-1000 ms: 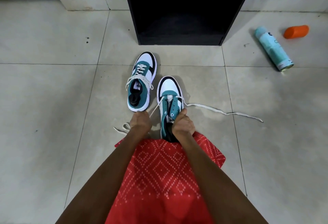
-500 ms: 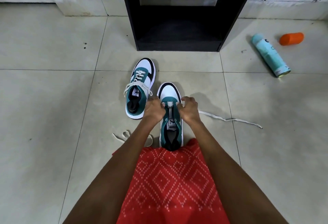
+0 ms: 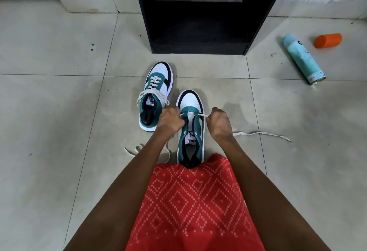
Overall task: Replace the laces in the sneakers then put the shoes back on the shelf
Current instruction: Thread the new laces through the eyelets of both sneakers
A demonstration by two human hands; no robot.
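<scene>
Threading the white lace [image 3: 201,115] through the unlaced sneaker's [image 3: 191,137] lowest eyelets, left hand [image 3: 170,121] and right hand [image 3: 219,124] each have a clenched grip on one lace end; next, likely, crossing the ends upward evenly. That sneaker stands mid-floor [image 3: 59,111] beside the laced sneaker [image 3: 155,95], long axis lap-to-shelf, toe toward the shelf [image 3: 198,46].

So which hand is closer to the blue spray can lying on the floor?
Right. The right hand pinches the lace right of the sneaker, with the spray can farther right and ahead. The left hand holds the lace left of the sneaker, farther away.
</scene>
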